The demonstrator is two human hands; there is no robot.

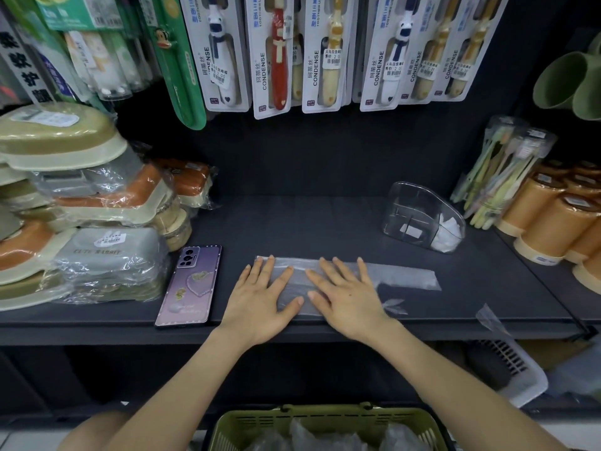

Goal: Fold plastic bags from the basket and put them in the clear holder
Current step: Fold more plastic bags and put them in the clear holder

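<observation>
Smoothing: your left hand [263,297] and right hand [344,294] pressed flat, fingers straight, on the long clear plastic bag [406,278]; folding looked next.

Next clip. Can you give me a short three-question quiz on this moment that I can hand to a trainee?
1. True or false: the left hand and the right hand both lie flat on the plastic bag.
2. Where is the clear holder? A) on the shelf, right of the hands and farther back; B) on the floor; C) held in one hand.
3. Fill in: the phone lies on the shelf to the ___ of the left hand.

Key: 1 true; 2 A; 3 left.
</observation>
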